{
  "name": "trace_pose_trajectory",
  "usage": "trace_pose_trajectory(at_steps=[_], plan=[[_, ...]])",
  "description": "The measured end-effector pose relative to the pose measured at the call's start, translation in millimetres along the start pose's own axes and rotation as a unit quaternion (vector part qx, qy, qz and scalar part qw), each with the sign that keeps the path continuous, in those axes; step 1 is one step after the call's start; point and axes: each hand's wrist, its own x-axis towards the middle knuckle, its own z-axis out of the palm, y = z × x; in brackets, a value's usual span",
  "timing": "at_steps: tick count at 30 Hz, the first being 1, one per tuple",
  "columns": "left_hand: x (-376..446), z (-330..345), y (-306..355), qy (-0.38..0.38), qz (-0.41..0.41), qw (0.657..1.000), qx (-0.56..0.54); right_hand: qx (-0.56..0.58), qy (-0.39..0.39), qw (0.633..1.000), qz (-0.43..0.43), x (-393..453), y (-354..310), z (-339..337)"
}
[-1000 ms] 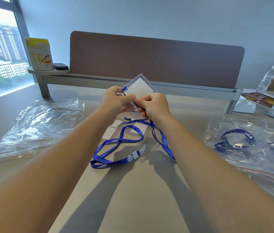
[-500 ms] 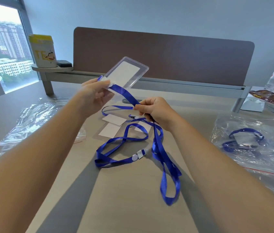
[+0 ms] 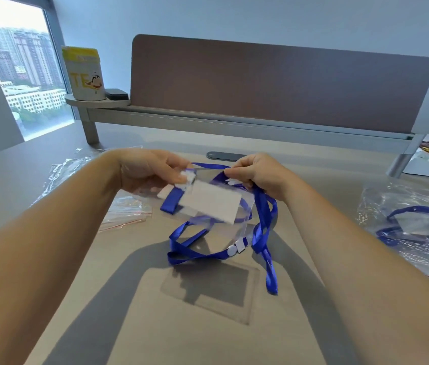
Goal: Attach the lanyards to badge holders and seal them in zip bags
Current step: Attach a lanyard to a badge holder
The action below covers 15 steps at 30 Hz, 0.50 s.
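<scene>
I see the clear badge holder (image 3: 216,206), a white card inside it, held above the tabletop (image 3: 195,338), just below and between both sets of fingers. My left hand (image 3: 150,171) pinches its top corner at the clip. My right hand (image 3: 258,173) has its fingers curled around the blue lanyard (image 3: 260,225), which loops down beneath them onto the tabletop. Empty zip bags (image 3: 126,212) lie left of my left fingers; a filled zip bag (image 3: 413,227) lies well right of my right fingers.
</scene>
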Motion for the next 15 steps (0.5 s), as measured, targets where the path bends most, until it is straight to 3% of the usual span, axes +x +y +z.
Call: trace_pose_trajectory(at_steps=[2,4,8,12,15], plan=[[3,4,6,0.006,-0.083,0.994,0.075,-0.026,0.012,1.0,-0.002,2,-3,-3],[8,12,12,0.066,-0.121,0.979,0.149,-0.054,0.032,0.998,-0.007,3,-7,-1],[16,16,14,0.212,-0.105,0.934,0.27,-0.013,0.077,0.996,-0.049,1,-17,5],[19,13,7,0.376,-0.004,0.912,0.163,0.023,0.055,0.995,-0.083,-2,-26,11],[22,17,5,0.45,0.067,0.889,0.049,0.036,0.022,0.995,-0.087,-7,-27,19]])
